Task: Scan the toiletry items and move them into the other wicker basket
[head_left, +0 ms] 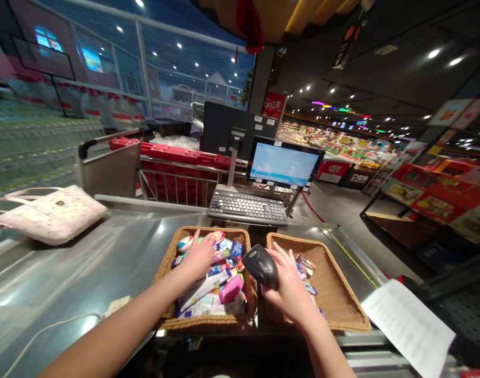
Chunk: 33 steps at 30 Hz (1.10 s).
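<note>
My right hand is wrapped round a black handheld barcode scanner, its head facing left between two wicker baskets. My left hand reaches into the left basket, fingers spread over a heap of small packaged sweets. Among these packets are a bright pink pouch, a long pale wrapper and a blue packet. Beneath my right wrist, the right basket holds a few small packets along its left side, partly hidden by the hand.
Behind the baskets stand a keyboard and a lit monitor. A pale handbag rests on the metal counter at left. A white cable runs across it. Printed paper lies at right.
</note>
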Available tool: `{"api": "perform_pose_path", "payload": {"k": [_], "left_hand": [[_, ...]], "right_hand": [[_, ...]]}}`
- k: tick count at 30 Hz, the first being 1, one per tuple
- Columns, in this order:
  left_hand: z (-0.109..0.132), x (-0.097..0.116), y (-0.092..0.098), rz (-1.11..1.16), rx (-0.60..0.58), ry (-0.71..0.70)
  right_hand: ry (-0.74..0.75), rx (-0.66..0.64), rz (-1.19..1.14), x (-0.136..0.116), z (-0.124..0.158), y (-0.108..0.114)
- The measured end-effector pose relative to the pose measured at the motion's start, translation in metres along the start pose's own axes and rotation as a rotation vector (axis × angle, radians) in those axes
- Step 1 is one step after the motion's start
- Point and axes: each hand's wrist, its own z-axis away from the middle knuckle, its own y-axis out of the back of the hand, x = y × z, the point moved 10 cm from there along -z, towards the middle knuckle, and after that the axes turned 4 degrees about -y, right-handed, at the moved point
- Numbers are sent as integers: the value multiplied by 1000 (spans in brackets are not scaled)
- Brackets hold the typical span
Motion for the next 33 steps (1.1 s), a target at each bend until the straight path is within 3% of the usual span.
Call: {"api": "perform_pose_path", "payload": {"k": [6, 9, 12, 17, 23, 27, 33], "left_hand": [[6, -19, -7, 102, -96, 97], [3, -21, 9, 105, -8, 139], [-6, -5, 28, 138, 82, 106], [-29, 52, 42, 280, 138, -111], [-73, 134, 33, 369, 82, -294], [-116, 190, 11, 307, 57, -350], [-171, 264, -43, 183, -63, -401]], "right_hand": [[-36, 3, -16, 16, 5, 4], [-66, 19, -24, 31, 10, 7], [-95, 35, -23, 51, 18, 11], [-209, 127, -13, 91, 38, 40], [-314, 259, 34, 141, 68, 85], [-380, 280, 43, 167, 83, 100], [-400, 301, 53, 191, 94, 112]]}}
